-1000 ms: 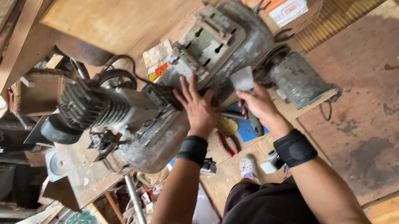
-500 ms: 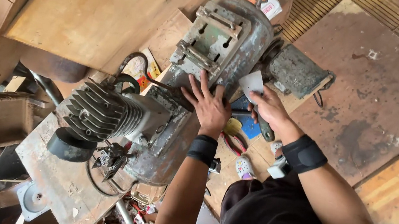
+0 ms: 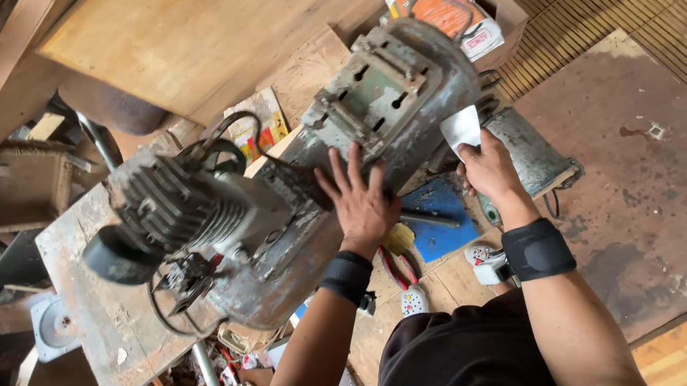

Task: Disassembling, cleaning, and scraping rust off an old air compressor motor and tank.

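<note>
Head view looks down at a big, old, grey engine lying on a worn wooden workbench. The engine has a finned part on one end, near the bench's left edge, and a flat metal plate with slots at the other end, up by an open cardboard box.

The left hand lies flat on the middle of the engine, fingers spread wide and pressing on the metal. A black wristband sits on that wrist.

The right hand is at the far end of the engine, just beside the slotted plate. Its fingers pinch a small white piece, maybe a cloth or a bit of paper; the view is too poor to tell which. This wrist has a black band too.

Under the arms lie a blue flat thing, red-handled pliers and some small white bits. They sit close to the engine's near edge, so there is little free room there.

A big pale wooden board lies above the engine, its edge very near the engine. To the right, the brown stained floor is open and wide. To the left, past the bench edge, lie crowded scraps and boxes.
</note>
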